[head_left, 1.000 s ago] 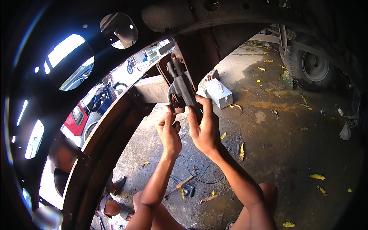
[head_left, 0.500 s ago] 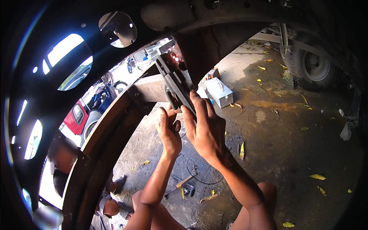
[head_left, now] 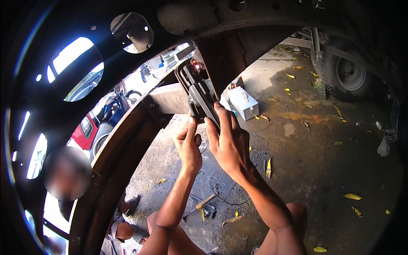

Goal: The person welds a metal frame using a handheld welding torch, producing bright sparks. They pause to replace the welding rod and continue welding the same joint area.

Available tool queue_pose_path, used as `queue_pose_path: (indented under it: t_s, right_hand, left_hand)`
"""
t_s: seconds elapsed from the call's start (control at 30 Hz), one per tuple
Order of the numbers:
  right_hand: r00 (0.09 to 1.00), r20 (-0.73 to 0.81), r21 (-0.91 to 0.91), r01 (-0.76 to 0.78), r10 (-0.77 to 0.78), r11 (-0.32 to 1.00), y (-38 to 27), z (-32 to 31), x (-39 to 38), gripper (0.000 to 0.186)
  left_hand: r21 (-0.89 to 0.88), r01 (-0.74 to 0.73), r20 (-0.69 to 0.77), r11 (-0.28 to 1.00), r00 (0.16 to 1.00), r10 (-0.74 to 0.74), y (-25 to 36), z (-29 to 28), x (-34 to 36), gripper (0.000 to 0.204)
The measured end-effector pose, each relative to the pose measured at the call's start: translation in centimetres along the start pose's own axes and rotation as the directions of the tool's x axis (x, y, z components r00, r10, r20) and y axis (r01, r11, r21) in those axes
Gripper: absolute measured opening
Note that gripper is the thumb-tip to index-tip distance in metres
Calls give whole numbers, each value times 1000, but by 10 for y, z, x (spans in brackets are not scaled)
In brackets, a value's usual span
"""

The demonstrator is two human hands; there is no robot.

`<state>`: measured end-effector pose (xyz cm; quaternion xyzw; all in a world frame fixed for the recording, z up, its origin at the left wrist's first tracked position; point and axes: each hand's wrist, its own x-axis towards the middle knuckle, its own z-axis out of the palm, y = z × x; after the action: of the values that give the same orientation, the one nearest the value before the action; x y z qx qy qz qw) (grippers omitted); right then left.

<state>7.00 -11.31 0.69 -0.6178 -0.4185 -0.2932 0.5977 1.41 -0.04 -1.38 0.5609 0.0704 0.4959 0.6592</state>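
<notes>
Between my hands is a dark, long metal part (head_left: 201, 97) with a rounded upper end and raised ridges along its face. It stands tilted, its top toward the rusty beam overhead. My left hand (head_left: 188, 146) pinches its lower left edge, with the thumb upright against it and the other fingers curled. On the lower right side, my right hand (head_left: 230, 142) grips it between thumb and fingers. Part of the right fingers is hidden behind the piece. I cannot tell whether its upper end touches the metal frame.
A curved steel frame (head_left: 117, 163) with holes surrounds me. A silver toolbox (head_left: 245, 104) stands on the concrete floor beyond my right hand. Below my arms lie a hammer (head_left: 207, 201) and a thin cable (head_left: 231, 196). A person (head_left: 68, 204) sits at left; a truck wheel (head_left: 349, 72) stands far right.
The metal part has turned so that more of its ridged face shows. My left thumb has moved up against its lower edge. The person's head at left has shifted.
</notes>
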Motion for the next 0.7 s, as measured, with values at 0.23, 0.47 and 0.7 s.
queue_pose_path:
  t_s: [0.23, 0.47, 0.7]
  right_hand:
    - [997, -36, -28, 66, -67, 997, 6, 2, 1, 41]
    - [999, -8, -12, 36, -36, 999, 5, -1, 1, 40]
    - [1000, -1, 31, 4, -4, 1000, 1, -5, -1, 36]
  left_hand:
    - [39, 46, 0, 998, 999, -46, -1, -8, 1, 21]
    - [36, -1, 41, 999, 999, 0, 1, -6, 0, 19]
    - [67, 27, -15, 997, 1000, -26, 11, 3, -6, 20]
